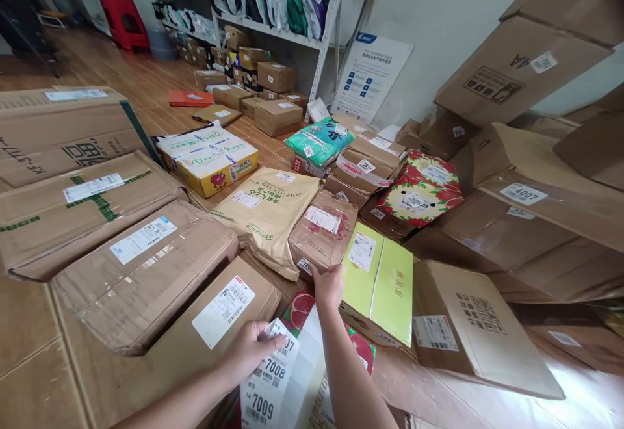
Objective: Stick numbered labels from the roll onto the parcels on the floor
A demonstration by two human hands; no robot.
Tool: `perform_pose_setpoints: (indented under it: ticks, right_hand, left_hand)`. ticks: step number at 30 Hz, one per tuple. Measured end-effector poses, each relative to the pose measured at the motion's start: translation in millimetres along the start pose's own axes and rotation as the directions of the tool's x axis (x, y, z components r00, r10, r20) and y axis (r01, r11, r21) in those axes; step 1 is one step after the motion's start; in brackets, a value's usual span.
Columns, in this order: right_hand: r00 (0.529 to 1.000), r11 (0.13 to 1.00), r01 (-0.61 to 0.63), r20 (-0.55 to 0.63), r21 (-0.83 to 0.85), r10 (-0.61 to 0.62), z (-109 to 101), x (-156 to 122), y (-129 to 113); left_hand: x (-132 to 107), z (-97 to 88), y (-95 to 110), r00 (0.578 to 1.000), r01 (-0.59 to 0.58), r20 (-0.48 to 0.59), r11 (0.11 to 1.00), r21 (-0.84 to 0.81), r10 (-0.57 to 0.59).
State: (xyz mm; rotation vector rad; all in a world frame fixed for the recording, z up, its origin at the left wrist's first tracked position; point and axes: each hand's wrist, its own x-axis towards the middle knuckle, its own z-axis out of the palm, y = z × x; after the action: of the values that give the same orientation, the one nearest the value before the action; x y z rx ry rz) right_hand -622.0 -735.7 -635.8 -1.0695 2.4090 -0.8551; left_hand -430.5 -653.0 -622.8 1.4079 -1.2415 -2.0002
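Note:
A strip of printed number labels [260,393] is pinched in my left hand [258,344], thumb on top, and hangs down with 7008 and 7009 readable. My right hand [330,289] is closed, its fingertips at the edge of a small number label [305,266]. That label lies against the near side of a small taped brown carton [329,224], which has a white shipping label on top. My right fingers are partly hidden behind the hand. A yellow-green box [390,279] sits just right of this hand, and a tan mailer bag [268,205] is left of the carton.
Large brown cartons [146,273] line the left. More cartons [478,325] and a tall stack [531,68] stand right. A floral box [419,188] and a teal package [319,142] lie beyond. Shelving [273,26] with bagged parcels is at the back, near a red stool [121,19].

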Motion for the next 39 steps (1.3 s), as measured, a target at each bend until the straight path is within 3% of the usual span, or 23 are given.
perform_pose_setpoints:
  ticks: [3,4,5,7,8,9,11,15,18,19,22,25,28,32,36,38,39]
  right_hand:
    - [1.000,1.000,0.008,0.013,0.011,-0.008,-13.5,-12.4,-17.4]
    - [0.991,0.996,0.058,0.114,0.073,-0.066,-17.7,-20.4,-24.5]
    - [0.952,0.979,0.116,0.264,0.165,-0.157,-21.3,-29.9,-31.2]
    - [0.766,0.920,0.175,0.539,0.351,-0.351,-26.0,-51.0,-41.1]
    - [0.676,0.899,0.164,0.617,0.406,-0.402,-26.7,-60.7,-43.4]
    - [0.631,0.893,0.139,0.657,0.427,-0.412,-26.2,-68.9,-44.1]
    - [0.665,0.902,0.083,0.651,0.423,-0.366,-21.6,-79.0,-41.4]
    - [0.723,0.869,0.018,0.594,0.495,-0.353,-4.4,-81.1,-33.8]
    - [0.710,0.875,0.059,0.596,0.480,-0.375,7.9,-80.9,-36.3]
    - [0.722,0.880,0.101,0.575,0.464,-0.386,11.6,-81.3,-39.0]
    - [0.778,0.885,0.240,0.467,0.398,-0.421,23.6,-80.6,-51.5]
    - [0.776,0.888,0.307,0.450,0.343,-0.442,41.8,-71.2,-69.2]
    - [0.809,0.902,0.352,0.402,0.251,-0.428,65.8,-51.1,-87.8]
    - [0.859,0.908,0.420,0.322,0.003,-0.398,93.0,-16.8,-104.3]
    - [0.832,0.813,0.525,0.355,-0.252,-0.426,102.2,5.8,-113.2]
    - [0.774,0.719,0.620,0.395,-0.313,-0.495,102.5,8.4,-115.8]
    - [0.721,0.658,0.683,0.437,-0.316,-0.538,102.6,7.6,-115.6]
  left_hand:
    - [-1.7,-11.2,1.6,0.998,-0.057,-0.031,0.998,0.002,0.057]
    - [-1.5,-15.3,1.6,0.994,-0.099,-0.052,0.995,0.005,0.099]
    - [-0.8,-19.2,1.8,0.985,-0.150,-0.088,0.988,0.015,0.151]
    - [1.4,-26.2,3.6,0.952,-0.245,-0.176,0.968,0.058,0.252]
    - [2.9,-29.0,5.2,0.929,-0.282,-0.223,0.955,0.092,0.296]
    - [4.5,-31.3,6.9,0.906,-0.312,-0.258,0.942,0.124,0.334]
    - [8.0,-34.6,9.6,0.890,-0.319,-0.298,0.938,0.135,0.346]
    - [15.3,-37.2,7.4,0.899,-0.202,-0.393,0.979,0.018,0.193]
    - [19.3,-39.9,4.2,0.836,-0.190,-0.521,0.982,0.023,0.174]
    - [20.3,-41.6,4.3,0.834,-0.201,-0.523,0.980,0.009,0.176]
    - [22.6,-50.6,9.6,0.901,-0.166,-0.421,0.980,-0.106,0.107]
    - [24.1,-62.9,17.7,0.916,-0.066,-0.401,0.981,-0.181,-0.012]
    - [22.0,-70.6,18.2,0.914,-0.048,-0.407,0.992,-0.119,-0.004]
    - [11.8,-66.2,1.7,0.929,-0.076,-0.360,0.996,0.054,0.091]
    - [0.4,-58.9,-11.1,0.964,-0.062,-0.262,0.997,-0.043,0.048]
    - [-3.2,-58.3,-9.8,0.968,-0.048,-0.250,0.994,-0.100,0.022]
    - [-4.1,-58.3,-7.9,0.968,-0.045,-0.249,0.992,-0.119,0.014]
